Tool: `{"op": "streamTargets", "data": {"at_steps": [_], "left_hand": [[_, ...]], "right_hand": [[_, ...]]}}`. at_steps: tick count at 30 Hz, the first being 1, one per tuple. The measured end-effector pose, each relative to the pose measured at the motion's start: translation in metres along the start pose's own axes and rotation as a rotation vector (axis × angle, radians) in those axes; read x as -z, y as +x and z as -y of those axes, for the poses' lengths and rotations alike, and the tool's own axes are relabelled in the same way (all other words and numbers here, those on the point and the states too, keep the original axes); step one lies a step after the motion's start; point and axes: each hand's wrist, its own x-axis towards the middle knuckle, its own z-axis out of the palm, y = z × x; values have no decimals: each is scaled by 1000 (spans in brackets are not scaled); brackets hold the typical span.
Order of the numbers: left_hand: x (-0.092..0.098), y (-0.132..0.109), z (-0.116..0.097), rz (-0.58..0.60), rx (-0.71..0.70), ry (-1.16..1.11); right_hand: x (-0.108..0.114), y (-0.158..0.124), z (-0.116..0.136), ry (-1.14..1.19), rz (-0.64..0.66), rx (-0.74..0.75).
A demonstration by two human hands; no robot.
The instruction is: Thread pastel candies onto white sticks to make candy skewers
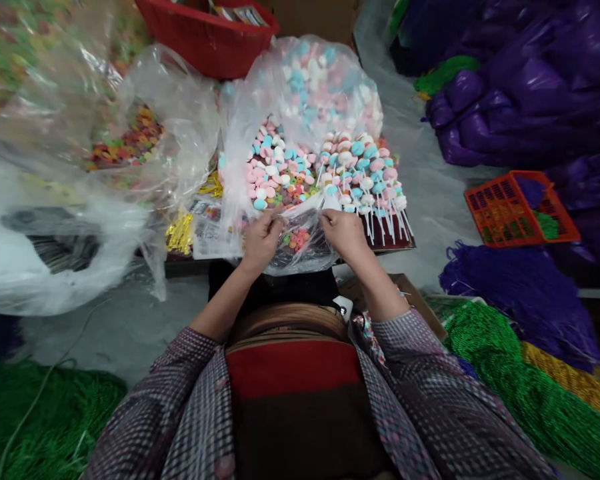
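My left hand [261, 239] and my right hand [344, 233] both pinch the mouth of a small clear plastic bag [300, 257] holding a few multicoloured candies [296, 238]. The bag hangs between the hands, just in front of a tray [390, 239] of pink, blue and white lollipops [363, 177] on white sticks. Left of these lies a heap of loose pastel candies [279, 173] in an open clear bag. Both hands are closed on the plastic.
A big clear bag of pastel sweets [325, 83] stands behind the tray. A bag of colourful candies [127, 143] sits to the left. A red basket [210, 33] is at the back, an orange crate [517, 210] at the right. Purple, green and gold strands [520, 373] surround me.
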Motion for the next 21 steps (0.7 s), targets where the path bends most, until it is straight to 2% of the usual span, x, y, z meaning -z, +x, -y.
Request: {"op": "streamTargets", "data": {"at_steps": [3, 9, 14, 21], "left_hand": [[1, -1, 1, 0, -1, 24], [2, -2, 2, 16, -48, 79], [1, -2, 4, 27, -51, 49], [3, -2, 3, 37, -49, 89]], "right_hand": [[-13, 13, 5, -65, -30, -113], [-21, 28, 19, -80, -24, -232], [-24, 32, 22, -50, 2, -274], [-24, 47, 9, 47, 0, -265]]}}
